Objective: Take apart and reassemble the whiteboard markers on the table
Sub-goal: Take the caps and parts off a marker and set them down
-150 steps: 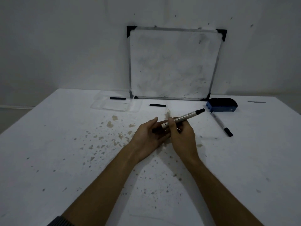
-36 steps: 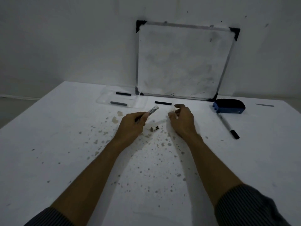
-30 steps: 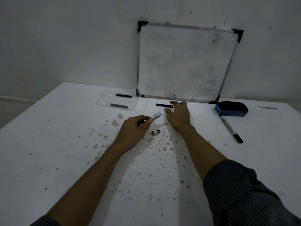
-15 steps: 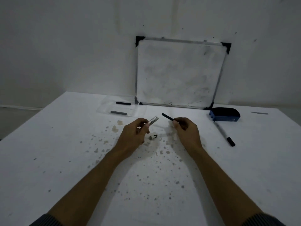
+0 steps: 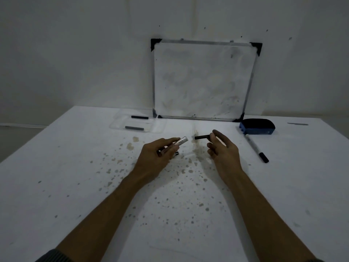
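Note:
My left hand (image 5: pixel 157 157) grips a silver marker barrel (image 5: pixel 181 141), whose open end points right and slightly up. My right hand (image 5: pixel 222 150) pinches a short black ink stick (image 5: pixel 201 137), held level with its free end aimed at the barrel's mouth, a small gap between them. A small end cap (image 5: pixel 176 153) lies on the table just under my left fingers. A whole marker (image 5: pixel 255 149) with a black cap rests on the table to the right.
A clear plastic tray (image 5: pixel 120 123) at the back left holds two dark sticks (image 5: pixel 134 128), (image 5: pixel 139 117). A whiteboard (image 5: pixel 204 80) leans on the wall. A blue eraser (image 5: pixel 257 126) sits beside it. The white table (image 5: pixel 56 167) is speckled with stains.
My right hand reached to the table's back, picked up the black stick and brought it toward the barrel. It now holds the stick level near the barrel's open end. My left hand stayed put.

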